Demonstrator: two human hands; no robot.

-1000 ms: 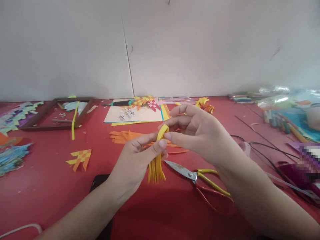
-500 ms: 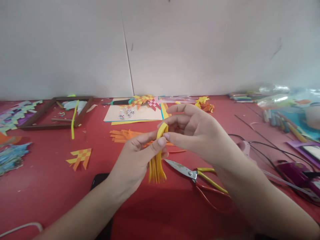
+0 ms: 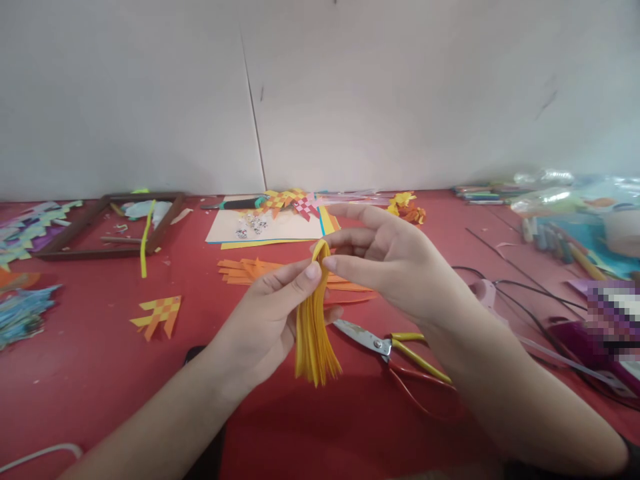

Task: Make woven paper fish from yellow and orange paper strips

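A yellow fringed paper tassel [image 3: 316, 340] hangs between my hands, its loop at the top and its cut strands downward. My left hand [image 3: 280, 307] pinches it just under the loop between thumb and fingers. From the other side, my right hand [image 3: 380, 250] has thumb and fingers closed at the loop; its outer fingers are partly hidden. Below and to the right lie scissors [image 3: 373, 341] with one yellow and one red handle. Behind the hands is a pile of orange paper strips [image 3: 245, 270]. A woven yellow and orange paper fish [image 3: 161, 313] rests to the left.
A brown wooden frame [image 3: 90, 253] with scraps stands back left. Stacked paper sheets [image 3: 280, 235] carry a cutter [image 3: 240, 204] and woven paper pieces. A glue gun [image 3: 484, 293] with a black cable lies right. A dark phone [image 3: 205, 460] sits under my left forearm.
My left thumb and fingers have shifted up towards the loop, so more of the tassel's strands show and hang lower. My right hand has moved slightly left and stays at the loop.
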